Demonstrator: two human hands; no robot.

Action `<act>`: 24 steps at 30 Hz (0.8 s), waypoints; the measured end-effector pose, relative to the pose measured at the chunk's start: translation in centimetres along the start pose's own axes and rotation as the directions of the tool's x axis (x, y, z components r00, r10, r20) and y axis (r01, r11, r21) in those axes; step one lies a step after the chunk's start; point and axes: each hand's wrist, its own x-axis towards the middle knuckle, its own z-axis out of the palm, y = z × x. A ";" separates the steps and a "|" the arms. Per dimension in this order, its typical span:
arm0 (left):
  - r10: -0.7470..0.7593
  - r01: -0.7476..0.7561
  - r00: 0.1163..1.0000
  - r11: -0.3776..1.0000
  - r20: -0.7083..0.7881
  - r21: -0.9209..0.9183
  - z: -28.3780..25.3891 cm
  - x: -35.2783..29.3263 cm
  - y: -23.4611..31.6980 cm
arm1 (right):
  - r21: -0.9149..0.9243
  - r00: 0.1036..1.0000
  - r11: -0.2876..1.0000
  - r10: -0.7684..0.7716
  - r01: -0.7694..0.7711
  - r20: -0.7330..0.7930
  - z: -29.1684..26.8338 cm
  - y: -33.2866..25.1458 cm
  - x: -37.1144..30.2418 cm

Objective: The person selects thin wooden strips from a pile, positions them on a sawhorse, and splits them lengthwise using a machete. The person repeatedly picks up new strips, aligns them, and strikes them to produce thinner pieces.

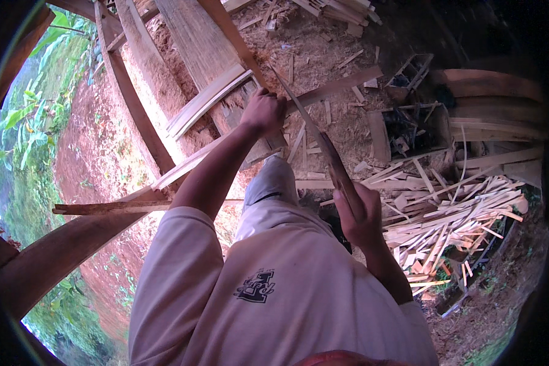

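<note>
On the right, a loose heap of thin, pale wooden offcuts (pixel 448 210) lies nearer than an open, brown wooden box (pixel 379 135) and long brown boards (pixel 497 127), while leafy green plants (pixel 27 116) border bare reddish earth (pixel 85 177) at left.

An open-sided, rural woodworking workshop. Shavings (pixel 323 52) and wood scraps (pixel 351 59) litter the earth floor (pixel 314 70); a heap of thin offcuts (pixel 445 219) lies near stacked boards (pixel 494 128) on the right, and a wide plank (pixel 195 43) stretches ahead near a long-bladed hand tool (pixel 335 161). Past timber beams (pixel 73 241), bare reddish ground (pixel 88 183) meets green plants (pixel 21 116).
</note>
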 end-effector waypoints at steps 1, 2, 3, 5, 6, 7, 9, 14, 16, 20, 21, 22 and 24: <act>0.003 -0.003 1.000 1.000 -0.006 -0.011 0.0 0.0 0.0 | 0.012 0.998 0.999 -0.040 0.041 -0.038 1.1 0.9 1.0; 0.025 -0.025 1.000 1.000 0.013 0.002 0.0 0.3 0.1 | 0.016 0.999 1.000 -0.015 0.015 -0.032 2.3 2.3 2.6; 0.041 -0.042 0.999 0.999 0.033 0.019 -0.2 0.2 0.3 | 0.024 1.000 1.000 0.007 -0.007 -0.020 3.5 3.4 4.2; 0.052 -0.054 0.997 0.998 0.053 0.026 -0.6 0.3 0.5 | 0.015 1.000 1.000 -0.023 0.023 -0.016 5.3 3.8 7.2; 0.053 -0.054 0.997 0.998 0.056 0.016 -0.9 0.3 0.8 | 0.012 0.999 0.999 -0.039 0.039 -0.011 5.8 3.8 8.2; 0.055 -0.056 0.997 0.998 0.059 0.007 -1.1 0.4 0.8 | 0.017 0.998 0.998 -0.058 0.058 -0.003 5.8 3.7 8.5; 0.017 -0.016 0.998 1.000 0.057 -0.007 -0.7 -0.2 0.7 | 0.020 0.998 0.998 -0.062 0.062 0.024 5.4 3.9 7.4; -0.025 0.029 0.994 0.999 0.103 -0.029 -0.8 0.6 0.4 | 0.085 0.991 0.988 -0.129 0.132 -0.039 5.5 9.3 4.8; 0.012 -0.011 0.999 1.000 0.046 -0.022 -0.4 0.0 0.3 | 0.100 0.986 0.985 -0.133 0.143 -0.101 5.8 9.9 3.7; -0.035 0.032 0.991 0.999 0.132 0.023 -0.6 0.3 0.5 | 0.010 0.974 0.977 -0.213 0.215 -0.083 6.1 12.1 -0.8; -0.043 0.041 0.990 0.999 0.136 0.021 -0.7 0.4 0.6 | -0.007 0.982 0.983 -0.181 0.181 -0.053 5.2 12.2 -2.9; -0.051 0.048 0.989 0.999 0.142 0.023 -0.7 0.6 0.7 | -0.020 0.989 0.989 -0.148 0.148 -0.025 4.5 12.4 -4.9; -0.047 0.041 0.991 0.998 0.129 0.051 -0.3 0.4 0.5 | -0.073 0.975 0.985 -0.167 0.158 -0.143 2.3 9.4 -7.9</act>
